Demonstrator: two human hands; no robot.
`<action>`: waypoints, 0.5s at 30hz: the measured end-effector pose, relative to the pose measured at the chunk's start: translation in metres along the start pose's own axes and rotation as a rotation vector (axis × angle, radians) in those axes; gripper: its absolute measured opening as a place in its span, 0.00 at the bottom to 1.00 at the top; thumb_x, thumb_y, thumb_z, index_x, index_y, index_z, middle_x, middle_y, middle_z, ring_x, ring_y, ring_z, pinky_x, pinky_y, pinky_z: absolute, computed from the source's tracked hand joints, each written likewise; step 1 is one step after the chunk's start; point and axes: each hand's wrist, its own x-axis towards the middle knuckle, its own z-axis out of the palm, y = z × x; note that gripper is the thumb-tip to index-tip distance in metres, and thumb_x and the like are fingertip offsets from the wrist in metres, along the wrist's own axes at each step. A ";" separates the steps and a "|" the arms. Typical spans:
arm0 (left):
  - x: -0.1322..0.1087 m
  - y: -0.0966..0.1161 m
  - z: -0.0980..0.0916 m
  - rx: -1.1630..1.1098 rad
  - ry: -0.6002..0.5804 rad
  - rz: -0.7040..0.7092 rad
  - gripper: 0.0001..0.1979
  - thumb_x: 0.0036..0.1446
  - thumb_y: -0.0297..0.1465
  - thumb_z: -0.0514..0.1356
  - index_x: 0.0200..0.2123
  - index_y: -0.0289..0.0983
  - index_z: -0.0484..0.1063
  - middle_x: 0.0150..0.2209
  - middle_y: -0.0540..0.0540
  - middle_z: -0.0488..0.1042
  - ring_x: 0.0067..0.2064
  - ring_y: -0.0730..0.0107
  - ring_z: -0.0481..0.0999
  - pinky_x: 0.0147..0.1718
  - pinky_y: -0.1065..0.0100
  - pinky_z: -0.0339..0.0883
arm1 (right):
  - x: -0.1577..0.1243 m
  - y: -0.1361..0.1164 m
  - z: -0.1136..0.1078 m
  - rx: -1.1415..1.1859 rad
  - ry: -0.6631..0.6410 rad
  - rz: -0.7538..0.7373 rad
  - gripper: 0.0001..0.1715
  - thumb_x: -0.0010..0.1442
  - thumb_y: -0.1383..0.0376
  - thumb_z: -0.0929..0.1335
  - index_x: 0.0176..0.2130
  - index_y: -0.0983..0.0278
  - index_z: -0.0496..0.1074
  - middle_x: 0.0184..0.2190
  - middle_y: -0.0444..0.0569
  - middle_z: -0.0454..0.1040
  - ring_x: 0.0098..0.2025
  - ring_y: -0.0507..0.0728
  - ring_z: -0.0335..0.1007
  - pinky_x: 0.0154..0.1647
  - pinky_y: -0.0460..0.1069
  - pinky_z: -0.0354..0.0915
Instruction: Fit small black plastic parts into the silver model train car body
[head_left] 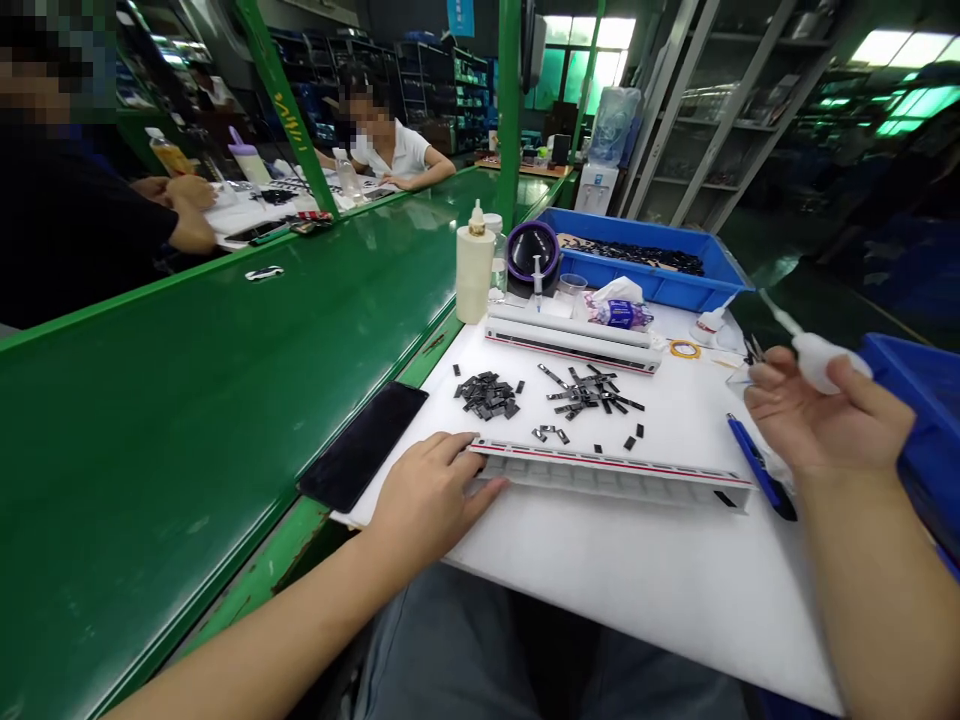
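My left hand (427, 490) grips the left end of a long white channel-shaped strip (607, 480) with a red line along its upper edge. Raised at the right, my right hand (825, 420) is closed round a small white squeeze bottle (825, 362), its thin nozzle pointing up and left. Pointed metal tips, perhaps tweezers (753, 350), stick out by the fingers of that hand. Beyond the strip lie a pile of small black rectangular pieces (487, 396) and a loose heap of longer black pieces (589, 392). Several single black pieces lie nearby.
A second white strip (574, 340) lies farther back. Behind it stand a cream bottle (475, 270), a syringe (537, 283), a tissue pack (621, 305) and a blue bin (645, 280). A blue cutter (757, 465) lies right, a phone (364, 440) left, beside the green conveyor (225, 400). Co-workers sit across.
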 end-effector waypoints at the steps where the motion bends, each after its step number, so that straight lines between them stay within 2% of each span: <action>1: 0.000 0.000 0.000 0.004 0.013 0.010 0.16 0.62 0.42 0.58 0.34 0.36 0.77 0.45 0.38 0.78 0.44 0.53 0.77 0.43 0.52 0.75 | 0.001 0.004 -0.004 0.006 0.007 0.012 0.09 0.46 0.59 0.71 0.32 0.55 0.74 0.31 0.50 0.70 0.27 0.54 0.64 0.24 0.51 0.57; 4: 0.002 -0.003 0.000 0.020 0.062 0.066 0.15 0.63 0.41 0.57 0.36 0.36 0.76 0.44 0.39 0.78 0.44 0.53 0.77 0.43 0.52 0.74 | 0.001 0.011 -0.006 -0.100 0.029 0.005 0.15 0.44 0.61 0.74 0.35 0.57 0.73 0.30 0.44 0.71 0.30 0.53 0.66 0.29 0.49 0.63; 7: 0.004 -0.008 0.002 0.035 0.088 0.122 0.14 0.64 0.41 0.57 0.38 0.36 0.76 0.44 0.39 0.77 0.44 0.54 0.77 0.42 0.53 0.74 | 0.004 0.019 -0.004 -0.380 0.048 -0.016 0.22 0.42 0.60 0.76 0.39 0.59 0.72 0.34 0.44 0.75 0.37 0.55 0.72 0.38 0.51 0.66; 12: 0.005 -0.012 0.006 0.072 0.101 0.147 0.15 0.63 0.42 0.58 0.37 0.36 0.76 0.43 0.40 0.77 0.44 0.54 0.77 0.43 0.54 0.73 | 0.005 0.035 -0.004 -1.047 -0.110 -0.069 0.17 0.49 0.62 0.72 0.40 0.62 0.71 0.38 0.48 0.77 0.40 0.58 0.73 0.42 0.53 0.65; 15: 0.005 -0.012 0.005 0.085 0.105 0.163 0.16 0.64 0.42 0.56 0.37 0.36 0.76 0.42 0.39 0.77 0.43 0.55 0.77 0.42 0.54 0.72 | 0.004 0.041 -0.003 -1.203 -0.188 -0.056 0.14 0.52 0.64 0.70 0.41 0.61 0.70 0.39 0.48 0.76 0.42 0.58 0.72 0.44 0.53 0.65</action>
